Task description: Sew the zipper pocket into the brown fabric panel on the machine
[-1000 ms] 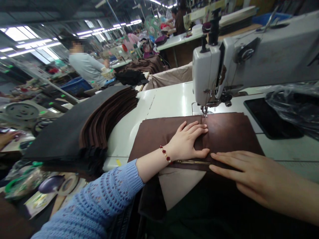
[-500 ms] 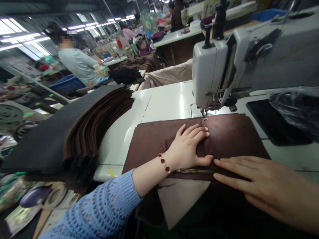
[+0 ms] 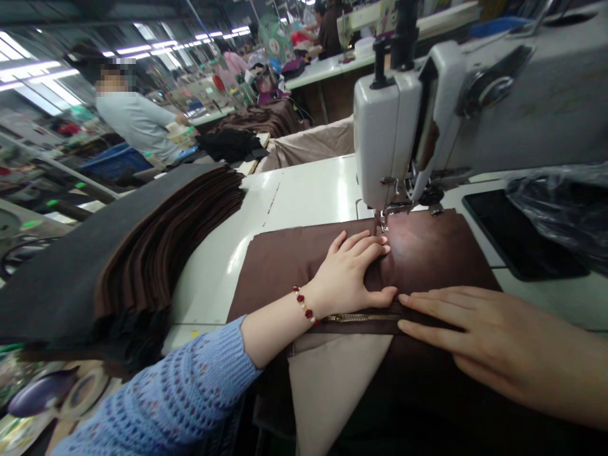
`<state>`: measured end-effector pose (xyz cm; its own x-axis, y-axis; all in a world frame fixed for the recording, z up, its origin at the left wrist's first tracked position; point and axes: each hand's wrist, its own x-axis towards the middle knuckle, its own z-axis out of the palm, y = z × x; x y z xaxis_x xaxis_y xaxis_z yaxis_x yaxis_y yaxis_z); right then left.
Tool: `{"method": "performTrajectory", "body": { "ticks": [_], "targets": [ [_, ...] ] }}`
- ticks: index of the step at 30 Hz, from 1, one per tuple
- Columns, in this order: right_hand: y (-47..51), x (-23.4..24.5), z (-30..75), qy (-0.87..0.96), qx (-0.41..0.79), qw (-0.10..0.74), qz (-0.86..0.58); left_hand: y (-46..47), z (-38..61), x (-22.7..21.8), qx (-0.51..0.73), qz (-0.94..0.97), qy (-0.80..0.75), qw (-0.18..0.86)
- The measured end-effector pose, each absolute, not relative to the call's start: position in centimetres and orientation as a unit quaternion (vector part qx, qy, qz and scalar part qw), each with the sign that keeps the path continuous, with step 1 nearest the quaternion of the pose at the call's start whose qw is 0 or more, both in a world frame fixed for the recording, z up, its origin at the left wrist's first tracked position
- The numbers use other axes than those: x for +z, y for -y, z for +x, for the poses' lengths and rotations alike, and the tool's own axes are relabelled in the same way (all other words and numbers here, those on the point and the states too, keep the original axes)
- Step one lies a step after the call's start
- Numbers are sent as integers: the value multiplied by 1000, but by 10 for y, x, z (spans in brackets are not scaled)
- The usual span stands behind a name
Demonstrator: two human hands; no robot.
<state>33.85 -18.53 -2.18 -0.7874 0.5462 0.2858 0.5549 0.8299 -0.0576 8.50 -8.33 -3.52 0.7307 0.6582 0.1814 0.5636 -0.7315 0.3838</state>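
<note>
We see the left hand (image 3: 344, 272) lying flat on a brown fabric panel (image 3: 437, 253), just in front of the needle of the sewing machine (image 3: 387, 139), and the right hand (image 3: 456, 323) resting beside a metal zipper (image 3: 361, 318). To the left of the machine lies a tall stack of brown fabric pieces (image 3: 166, 240), and to its right a black plastic bag (image 3: 560, 215).

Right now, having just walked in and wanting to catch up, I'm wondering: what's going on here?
A person is at a sewing machine with both hands flat on brown fabric, whose far edge is at the needle. The left hand presses the fabric near the needle, and the right hand rests beside a metal zipper. A stack of brown fabric pieces lies to the left, and a co-worker stands farther off.
</note>
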Motion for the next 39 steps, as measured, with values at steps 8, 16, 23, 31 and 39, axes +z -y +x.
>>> {"method": "performTrajectory", "body": {
  "ticks": [8,16,23,31,39],
  "targets": [
    [187,-32,342,943,5,151,-298,89,80,-18,121,959,-215,141],
    [185,-35,346,946,19,154,-285,128,70,-16,95,950,-253,156],
    [183,-39,350,944,22,138,-300,134,68,-32,117,952,-255,118],
    [171,-33,353,958,-13,119,-262,123,76,-17,59,971,-224,64],
    [171,-34,354,960,12,102,-259,99,83,-18,79,969,-228,51]
  ]
}}
